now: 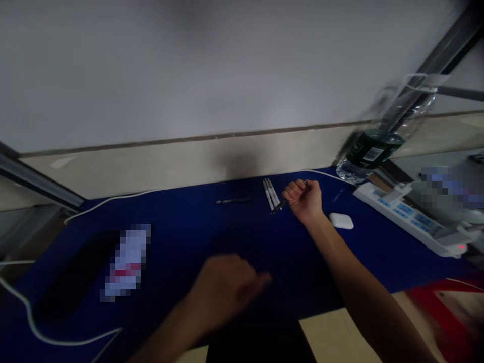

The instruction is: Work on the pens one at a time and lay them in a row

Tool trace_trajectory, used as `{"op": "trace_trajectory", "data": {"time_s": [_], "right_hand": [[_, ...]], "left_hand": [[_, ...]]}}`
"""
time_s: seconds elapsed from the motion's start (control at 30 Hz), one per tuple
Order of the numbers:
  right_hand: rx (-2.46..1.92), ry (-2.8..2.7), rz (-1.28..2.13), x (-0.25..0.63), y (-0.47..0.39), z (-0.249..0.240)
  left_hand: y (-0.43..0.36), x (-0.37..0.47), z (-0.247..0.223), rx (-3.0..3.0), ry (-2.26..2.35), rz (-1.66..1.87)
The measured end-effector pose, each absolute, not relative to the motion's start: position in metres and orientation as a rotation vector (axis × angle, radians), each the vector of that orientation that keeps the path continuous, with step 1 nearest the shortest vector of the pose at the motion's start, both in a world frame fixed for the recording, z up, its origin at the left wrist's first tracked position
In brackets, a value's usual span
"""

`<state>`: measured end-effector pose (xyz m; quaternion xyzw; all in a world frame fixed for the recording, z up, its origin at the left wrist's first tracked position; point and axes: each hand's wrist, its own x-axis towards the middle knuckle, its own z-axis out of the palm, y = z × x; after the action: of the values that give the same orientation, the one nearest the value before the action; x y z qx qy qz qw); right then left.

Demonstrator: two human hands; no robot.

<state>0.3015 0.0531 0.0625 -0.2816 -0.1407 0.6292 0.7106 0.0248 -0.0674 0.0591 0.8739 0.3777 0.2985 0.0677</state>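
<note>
My right hand (304,201) is closed around a dark pen (279,206), whose end sticks out below the fingers. Just left of it, several white-and-grey pens (270,192) lie side by side on the blue tabletop (181,227). Farther left, a single dark, partly clear pen (232,200) lies crosswise near the wall. Low in the view, my left hand (225,282) hovers over the near part of the table, blurred by motion. Its thumb points right, but how the other fingers are held is unclear. A white earbud case (341,221) sits beside my right wrist.
At the right stand a large clear bottle with a green label (372,151) and a white power strip (410,217) with plugs. A pixelated item (128,262) and a black object (75,277) lie at the left. White cables (68,343) run along the table's edges.
</note>
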Motion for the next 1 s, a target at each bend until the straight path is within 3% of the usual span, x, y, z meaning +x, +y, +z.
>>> {"op": "trace_trajectory", "data": {"time_s": [0.23, 0.43, 1.0], "right_hand": [[-0.592, -0.318, 1.449, 0.289, 0.050, 0.062], [-0.577, -0.347, 1.407, 0.292, 0.050, 0.062], [-0.896, -0.555, 1.278, 0.284, 0.048, 0.051]], "left_hand": [[0.043, 0.002, 0.039, 2.342, 1.518, 1.068], [0.028, -0.001, 0.008, 2.431, 1.469, 1.045], [0.018, -0.007, 0.003, 2.560, 1.324, 1.130]]}}
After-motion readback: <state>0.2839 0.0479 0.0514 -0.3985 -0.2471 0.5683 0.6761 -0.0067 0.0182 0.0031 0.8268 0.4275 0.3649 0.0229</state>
